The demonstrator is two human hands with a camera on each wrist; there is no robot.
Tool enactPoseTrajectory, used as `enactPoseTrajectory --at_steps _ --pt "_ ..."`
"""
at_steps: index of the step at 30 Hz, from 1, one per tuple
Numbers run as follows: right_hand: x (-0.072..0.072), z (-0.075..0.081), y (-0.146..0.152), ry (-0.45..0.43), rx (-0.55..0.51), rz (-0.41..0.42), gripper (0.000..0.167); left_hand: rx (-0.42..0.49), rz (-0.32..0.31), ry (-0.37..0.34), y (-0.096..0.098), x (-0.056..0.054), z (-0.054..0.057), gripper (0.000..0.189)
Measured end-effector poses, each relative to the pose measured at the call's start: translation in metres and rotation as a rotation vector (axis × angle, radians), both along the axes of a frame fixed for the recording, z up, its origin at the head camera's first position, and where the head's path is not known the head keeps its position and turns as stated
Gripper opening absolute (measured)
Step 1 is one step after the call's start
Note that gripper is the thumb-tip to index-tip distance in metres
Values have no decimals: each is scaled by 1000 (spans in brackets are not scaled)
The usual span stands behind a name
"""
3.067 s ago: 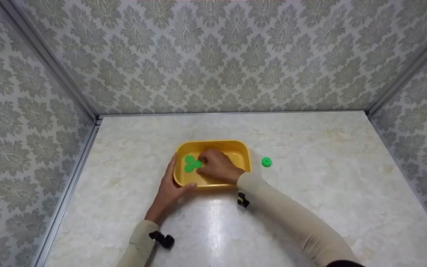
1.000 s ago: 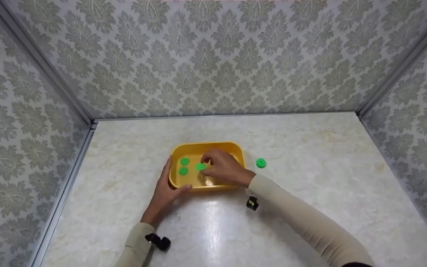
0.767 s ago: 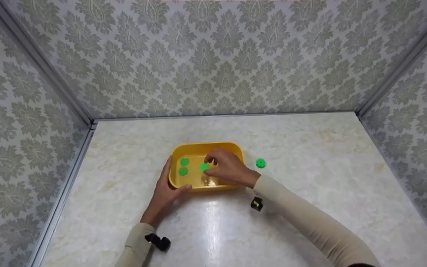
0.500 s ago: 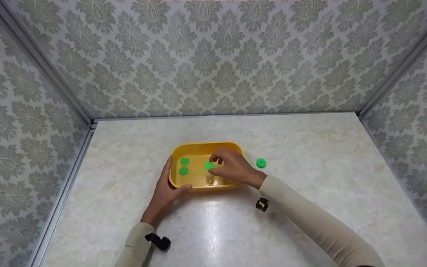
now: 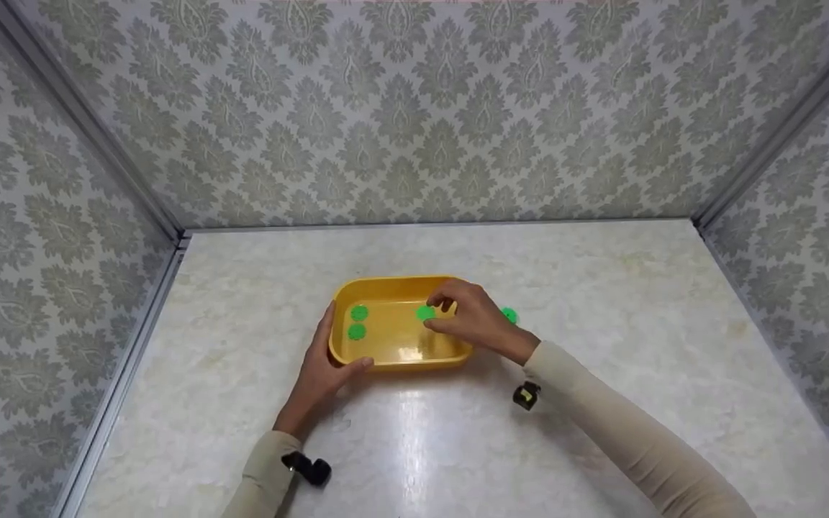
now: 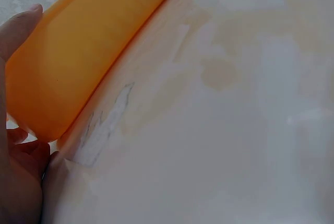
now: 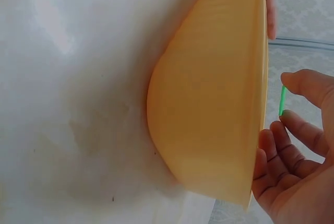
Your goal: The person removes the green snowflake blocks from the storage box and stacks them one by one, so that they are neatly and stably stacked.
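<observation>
My left hand (image 5: 322, 374) holds the yellow plastic tub (image 5: 378, 365) at its near left corner, fingers along the left wall and thumb at the front rim. Two flat green notched discs (image 5: 356, 332) lie inside at the left end. Over the tub's right part, my right hand (image 5: 483, 320) pinches another green notched disc (image 5: 425, 313) between thumb and index finger. In the right wrist view this pinched disc (image 7: 283, 101) appears edge-on, above the rim. One more green disc (image 5: 509, 315) lies on the table right of the tub, partly hidden behind the right hand.
The tub stands on a pale marbled table (image 5: 242, 288). Patterned wallpaper panels (image 5: 414, 144) enclose the table at the back and both sides. A black wrist camera (image 5: 308, 469) is strapped to the left sleeve, another camera (image 5: 527, 395) to the right.
My right hand has lifted one disc away from the two others and carried it rightward across the tub. The left hand keeps its hold, nearly still over the last second.
</observation>
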State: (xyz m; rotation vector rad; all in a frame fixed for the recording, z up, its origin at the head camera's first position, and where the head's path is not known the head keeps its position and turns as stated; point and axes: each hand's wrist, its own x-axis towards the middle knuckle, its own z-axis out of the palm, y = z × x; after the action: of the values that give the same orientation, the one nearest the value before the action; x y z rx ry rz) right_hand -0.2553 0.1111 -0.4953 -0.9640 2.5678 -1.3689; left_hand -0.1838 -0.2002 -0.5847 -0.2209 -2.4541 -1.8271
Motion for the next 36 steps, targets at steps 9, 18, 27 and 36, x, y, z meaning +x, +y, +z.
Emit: enactPoseTrajectory --at_steps 9,18,27,36 --pt "-2 2 17 -11 -31 -40 26 11 -1 -4 0 1 0 119" --pt "-2 2 32 -31 -16 -106 26 10 -4 12 0 1 -2 120" --pt "-4 -1 47 -43 -14 -159 24 -1 3 4 0 1 -1 119" --pt "-7 -4 57 -36 -1 -199 21 6 4 -2 0 1 0 119"
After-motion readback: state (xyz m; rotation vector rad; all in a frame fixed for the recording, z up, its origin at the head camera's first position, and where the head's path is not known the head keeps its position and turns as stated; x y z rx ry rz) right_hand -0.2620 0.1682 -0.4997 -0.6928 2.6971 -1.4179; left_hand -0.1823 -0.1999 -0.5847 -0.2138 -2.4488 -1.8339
